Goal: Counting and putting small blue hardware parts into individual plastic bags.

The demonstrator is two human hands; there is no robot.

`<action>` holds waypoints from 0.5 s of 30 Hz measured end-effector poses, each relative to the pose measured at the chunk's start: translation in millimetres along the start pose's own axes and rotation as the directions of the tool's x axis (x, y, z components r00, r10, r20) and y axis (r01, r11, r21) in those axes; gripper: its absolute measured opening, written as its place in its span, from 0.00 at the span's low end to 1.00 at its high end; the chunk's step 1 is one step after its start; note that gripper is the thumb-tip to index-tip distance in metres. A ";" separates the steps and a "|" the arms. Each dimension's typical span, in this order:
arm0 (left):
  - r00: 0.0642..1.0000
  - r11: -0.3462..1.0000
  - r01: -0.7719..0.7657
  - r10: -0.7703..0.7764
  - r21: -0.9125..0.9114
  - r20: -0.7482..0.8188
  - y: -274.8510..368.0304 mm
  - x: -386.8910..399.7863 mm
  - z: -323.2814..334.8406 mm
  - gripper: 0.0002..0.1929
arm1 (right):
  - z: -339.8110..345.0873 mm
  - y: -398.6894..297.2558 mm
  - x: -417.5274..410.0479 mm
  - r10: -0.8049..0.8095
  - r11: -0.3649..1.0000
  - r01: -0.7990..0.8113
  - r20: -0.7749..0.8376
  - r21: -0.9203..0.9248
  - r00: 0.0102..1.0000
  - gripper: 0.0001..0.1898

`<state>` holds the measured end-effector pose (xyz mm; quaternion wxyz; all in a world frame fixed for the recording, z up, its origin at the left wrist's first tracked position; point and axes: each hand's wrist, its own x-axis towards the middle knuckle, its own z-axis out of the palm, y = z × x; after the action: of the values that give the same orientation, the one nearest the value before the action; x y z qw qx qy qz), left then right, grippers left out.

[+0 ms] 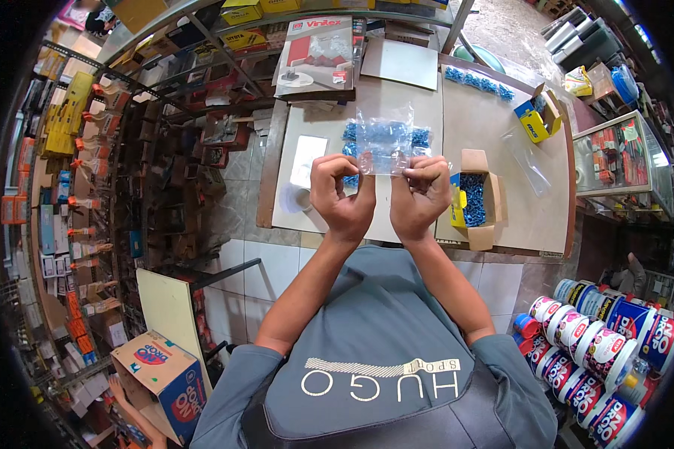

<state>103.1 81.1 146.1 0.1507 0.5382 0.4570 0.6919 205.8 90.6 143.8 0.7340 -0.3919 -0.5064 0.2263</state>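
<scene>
A small clear plastic bag (385, 137) is stretched between my two hands above the table. My left hand (344, 193) pinches its near left corner, my right hand (421, 193) its near right corner. Through the film show blue pieces; more blue pieces (349, 132) lie on the table behind it, in what look like clear bags. Right of my right hand stands an opened yellow and blue cardboard box (474, 199) full of small blue plastic pieces, which look like wall plugs. Whether the held bag contains anything I cannot tell.
A second yellow box (538, 120), a row of blue pieces (479, 83) and loose clear bags (531, 163) lie on the table's right part. A thick catalogue (316, 56) and a white board (400, 63) lie at the back. Left are a white sheet (310, 160) and a tape roll (300, 198).
</scene>
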 end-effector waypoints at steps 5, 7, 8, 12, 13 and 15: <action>0.999 0.998 -0.040 0.039 0.038 0.032 0.8 1.9 1.4 0.14 | 3.1 -7.0 6.3 0.029 0.999 -0.030 -0.037 -0.044 0.999 0.16; 0.999 0.998 -0.042 0.040 0.054 0.036 1.0 1.9 0.7 0.14 | 1.4 -7.4 6.4 0.017 0.998 -0.020 -0.045 -0.064 0.999 0.16; 0.998 0.996 -0.046 0.043 0.070 0.040 1.0 1.8 0.7 0.13 | -0.5 -6.3 5.2 0.006 0.995 -0.007 -0.010 -0.098 1.000 0.16; 0.999 0.997 -0.051 0.050 0.056 0.015 -2.3 1.5 0.7 0.13 | -1.5 -3.7 5.5 -0.008 0.990 0.012 0.029 -0.139 1.000 0.16; 0.999 0.996 -0.052 0.051 0.067 0.014 -2.4 1.2 0.3 0.13 | -0.8 -3.4 5.9 -0.008 0.990 0.012 0.030 -0.139 1.000 0.16; 0.999 0.995 -0.052 0.051 0.079 0.013 -3.5 0.4 -0.1 0.13 | 1.0 -3.5 6.7 0.008 0.991 -0.006 0.016 -0.131 1.000 0.16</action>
<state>101.9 83.1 143.6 0.1136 0.5593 0.4692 0.6739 207.2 93.8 150.6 0.7017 -0.4393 -0.5246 0.1984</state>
